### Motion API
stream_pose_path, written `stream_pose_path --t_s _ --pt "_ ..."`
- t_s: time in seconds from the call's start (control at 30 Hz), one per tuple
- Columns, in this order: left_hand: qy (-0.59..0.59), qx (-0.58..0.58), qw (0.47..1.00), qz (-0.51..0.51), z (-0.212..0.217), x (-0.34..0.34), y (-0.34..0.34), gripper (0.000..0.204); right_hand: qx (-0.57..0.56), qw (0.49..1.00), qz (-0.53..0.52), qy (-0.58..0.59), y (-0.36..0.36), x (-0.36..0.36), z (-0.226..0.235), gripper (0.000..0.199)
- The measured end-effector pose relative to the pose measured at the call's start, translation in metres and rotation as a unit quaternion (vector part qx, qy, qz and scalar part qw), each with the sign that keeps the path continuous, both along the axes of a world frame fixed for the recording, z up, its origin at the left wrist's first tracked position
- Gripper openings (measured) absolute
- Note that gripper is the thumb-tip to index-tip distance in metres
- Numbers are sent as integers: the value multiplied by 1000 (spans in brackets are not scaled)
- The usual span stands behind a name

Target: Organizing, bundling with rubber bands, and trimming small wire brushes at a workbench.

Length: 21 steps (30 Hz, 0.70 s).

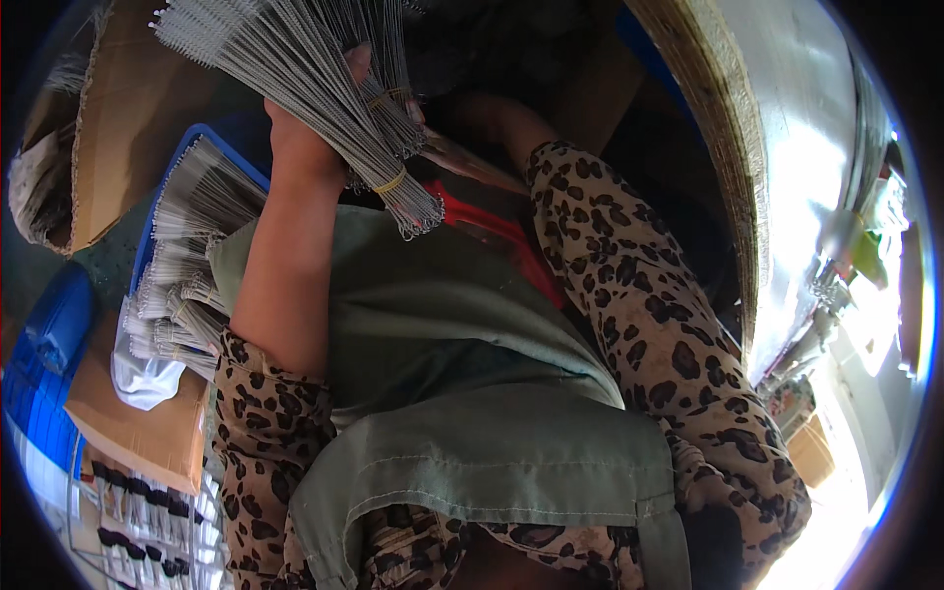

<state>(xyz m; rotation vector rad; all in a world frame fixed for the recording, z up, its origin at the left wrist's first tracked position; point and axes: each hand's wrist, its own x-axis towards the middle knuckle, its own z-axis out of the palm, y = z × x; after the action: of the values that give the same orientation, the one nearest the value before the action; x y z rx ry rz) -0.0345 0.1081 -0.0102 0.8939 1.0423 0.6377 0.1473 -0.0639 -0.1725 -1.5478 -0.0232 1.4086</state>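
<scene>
My left hand (300, 138) is wrapped round a thick bundle of thin twisted-wire brushes (285, 79), with a fingertip showing on its far side. The bundle slants from upper left to lower right, with white bristly tips at the upper left. A yellow rubber band (391, 182) ties it near the looped wire ends. Behind it hangs a second banded bundle of wire brushes (398, 128). My right hand (487, 116) is in shadow just right of that second bundle. Its fingers are mostly hidden, so I cannot tell whether it grips anything.
At left, a blue bin (162, 211) holds many more wire brush bundles (197, 236). Cardboard boxes (138, 128) stand nearby, below a rack of black-topped brushes. To the right curves a thick-edged worktop (733, 128). A red object (506, 241) lies beyond my green apron (442, 295).
</scene>
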Motion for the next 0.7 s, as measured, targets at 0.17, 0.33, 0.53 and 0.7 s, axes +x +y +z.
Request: stream_pose_path --t_s 0.17,0.33,0.53,0.7 --pt "136 125 979 -89 -24 0 12 62 -9 1000 -24 8 31 -33 6 51" --pt "78 112 989 -60 -55 3 20 63 -5 999 -47 23 54 -52 17 51" --pt "-11 76 996 -35 -48 6 14 68 -8 996 -70 52 63 -60 25 52" --pt "-5 10 1000 -27 -28 -8 3 57 -15 994 -81 74 67 -55 32 52"
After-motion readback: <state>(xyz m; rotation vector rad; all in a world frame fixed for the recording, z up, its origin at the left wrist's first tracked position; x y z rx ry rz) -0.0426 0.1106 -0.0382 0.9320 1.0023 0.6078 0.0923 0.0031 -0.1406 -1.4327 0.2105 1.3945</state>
